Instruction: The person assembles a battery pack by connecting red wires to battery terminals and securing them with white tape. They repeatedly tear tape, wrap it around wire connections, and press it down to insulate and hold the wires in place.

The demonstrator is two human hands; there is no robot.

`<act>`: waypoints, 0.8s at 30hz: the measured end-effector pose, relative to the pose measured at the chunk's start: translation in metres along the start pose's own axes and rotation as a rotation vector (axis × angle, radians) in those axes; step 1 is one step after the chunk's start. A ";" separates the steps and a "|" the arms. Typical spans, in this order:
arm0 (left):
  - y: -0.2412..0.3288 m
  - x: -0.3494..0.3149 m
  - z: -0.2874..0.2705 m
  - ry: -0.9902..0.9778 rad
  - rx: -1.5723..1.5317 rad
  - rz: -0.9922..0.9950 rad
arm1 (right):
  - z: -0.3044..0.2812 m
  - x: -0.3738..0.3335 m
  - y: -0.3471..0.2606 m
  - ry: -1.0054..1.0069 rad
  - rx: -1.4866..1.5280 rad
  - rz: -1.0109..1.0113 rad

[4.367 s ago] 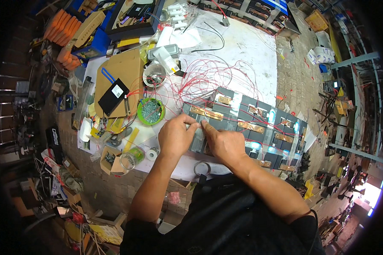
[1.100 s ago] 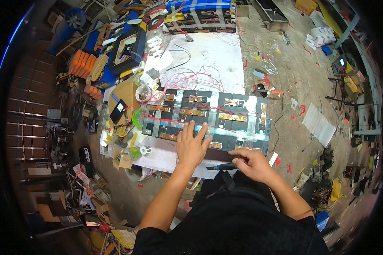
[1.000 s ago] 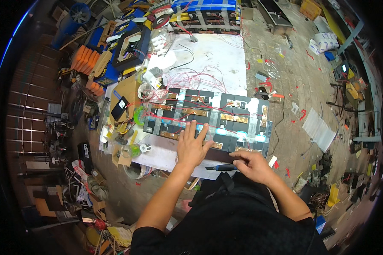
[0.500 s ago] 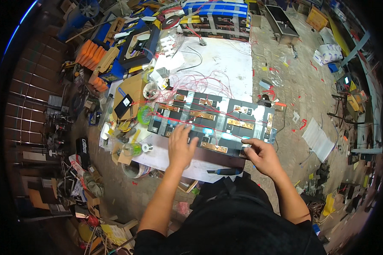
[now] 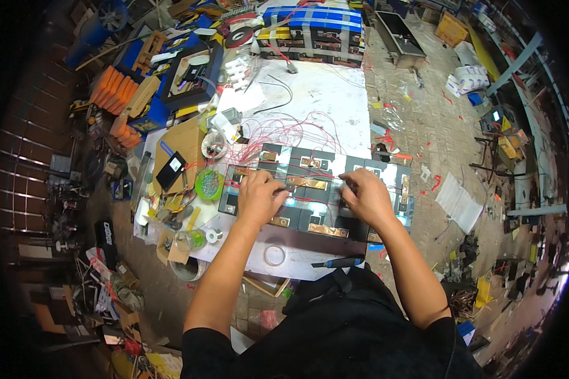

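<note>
Your left hand point(image 5: 259, 196) rests with curled fingers on the left of the grey battery pack point(image 5: 310, 199) at the table's middle, your right hand point(image 5: 363, 196) pinches something I cannot make out further right; several copper bars point(image 5: 306, 183) sit placed, red wires point(image 5: 278, 136) loose, so roughly midway.

Both hands sit on the battery block point(image 5: 316, 196), left hand point(image 5: 259, 197), right hand point(image 5: 365, 197). Bare white board point(image 5: 322, 95) open at 12 o'clock, crossed by loose red wires point(image 5: 297, 129). At 9 o'clock, green dish point(image 5: 208, 184) and black meter point(image 5: 171, 169) crowd the edge. At 6 o'clock, tape ring point(image 5: 274, 255) and screwdriver point(image 5: 338, 261).
</note>
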State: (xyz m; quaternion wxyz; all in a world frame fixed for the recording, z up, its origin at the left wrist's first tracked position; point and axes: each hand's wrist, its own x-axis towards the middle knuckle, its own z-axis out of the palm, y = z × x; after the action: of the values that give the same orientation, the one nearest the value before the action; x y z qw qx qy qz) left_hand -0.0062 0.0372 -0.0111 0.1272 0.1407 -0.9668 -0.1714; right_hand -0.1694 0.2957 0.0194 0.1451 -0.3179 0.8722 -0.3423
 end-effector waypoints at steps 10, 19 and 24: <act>-0.021 0.014 0.012 -0.020 0.026 0.170 | 0.057 0.069 -0.004 0.108 -0.253 -0.127; -0.026 0.015 0.009 -0.075 -0.170 0.231 | 0.079 0.116 -0.004 -0.044 -0.075 -0.049; -0.030 0.023 0.014 -0.089 -0.131 0.256 | 0.083 0.128 -0.003 -0.196 0.156 0.037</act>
State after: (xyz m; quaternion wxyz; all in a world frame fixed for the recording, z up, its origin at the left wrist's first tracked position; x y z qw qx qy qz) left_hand -0.0248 0.0071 -0.0299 0.1138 -0.0002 -0.9682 -0.2226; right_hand -0.2257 0.1681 -0.0431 0.2602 -0.3214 0.8303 -0.3737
